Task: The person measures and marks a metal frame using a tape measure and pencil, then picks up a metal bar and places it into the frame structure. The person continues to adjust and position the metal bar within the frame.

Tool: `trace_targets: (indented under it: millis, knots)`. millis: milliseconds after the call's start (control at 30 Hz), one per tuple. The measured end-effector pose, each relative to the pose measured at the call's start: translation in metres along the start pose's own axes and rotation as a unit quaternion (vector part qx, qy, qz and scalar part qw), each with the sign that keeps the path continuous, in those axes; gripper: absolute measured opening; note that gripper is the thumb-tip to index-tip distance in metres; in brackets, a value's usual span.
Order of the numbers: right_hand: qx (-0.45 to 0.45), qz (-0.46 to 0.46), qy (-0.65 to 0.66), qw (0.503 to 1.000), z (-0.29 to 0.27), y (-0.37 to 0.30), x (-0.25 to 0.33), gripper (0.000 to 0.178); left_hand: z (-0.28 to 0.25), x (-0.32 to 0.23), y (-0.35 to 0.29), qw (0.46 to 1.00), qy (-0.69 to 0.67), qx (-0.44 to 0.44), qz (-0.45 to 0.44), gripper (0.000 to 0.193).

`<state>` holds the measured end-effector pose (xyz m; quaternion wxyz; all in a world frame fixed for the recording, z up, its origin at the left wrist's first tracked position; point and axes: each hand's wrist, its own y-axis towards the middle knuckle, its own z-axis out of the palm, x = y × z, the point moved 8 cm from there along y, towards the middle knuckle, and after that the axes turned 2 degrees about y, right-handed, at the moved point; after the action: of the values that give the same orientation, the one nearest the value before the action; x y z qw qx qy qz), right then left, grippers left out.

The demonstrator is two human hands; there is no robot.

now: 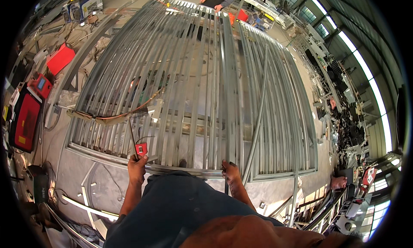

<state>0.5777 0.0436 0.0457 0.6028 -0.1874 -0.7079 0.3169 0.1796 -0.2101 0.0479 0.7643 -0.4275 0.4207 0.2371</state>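
Closest to the lens, between five and six o'clock, bare skin, and at six o'clock, a dark blue shirt. Beyond the shirt, a broad metal frame of many parallel bars, running away towards twelve o'clock, near rail just past the waist.

At eight o'clock, the left hand at the near rail, with fingers curled in; cannot tell rail from rod as the thing held. Directly at twelve o'clock from those fingers, very close, a small red box-shaped tool; towards eleven from them, a slim rod, lower end by the fist. Main spread of bars ahead of the left fingers, from eleven round to two.

At five o'clock, the right hand, fingers closed on the metal frame at its near edge, right by the near end of a wider bar; most other bars towards eleven from there.

At nine o'clock, an orange-brown hose draped across the bars, partly sleeved in cloth. At three, a second barred panel, with a loose bar slanting over its inner side. At twelve, by the far edge, a co-worker's hands. Towards ten, a red case on the floor side; at nine, near the rim, a red-and-black machine.
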Motion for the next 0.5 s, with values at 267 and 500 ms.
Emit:
trace_targets:
  millis: [267, 500]
  knots:
    - [-0.031, -0.041, -0.039, 0.998, -0.008, 0.007, 0.014, 0.027, 0.012, 0.008, -0.006, 0.999, 0.010, -0.012, -0.030, 0.028]
    - [-0.014, -0.111, -0.058, 0.992, 0.023, 0.047, 0.057, 0.029, 0.037, 0.011, 0.011, 0.998, 0.023, 0.025, -0.054, 0.031]
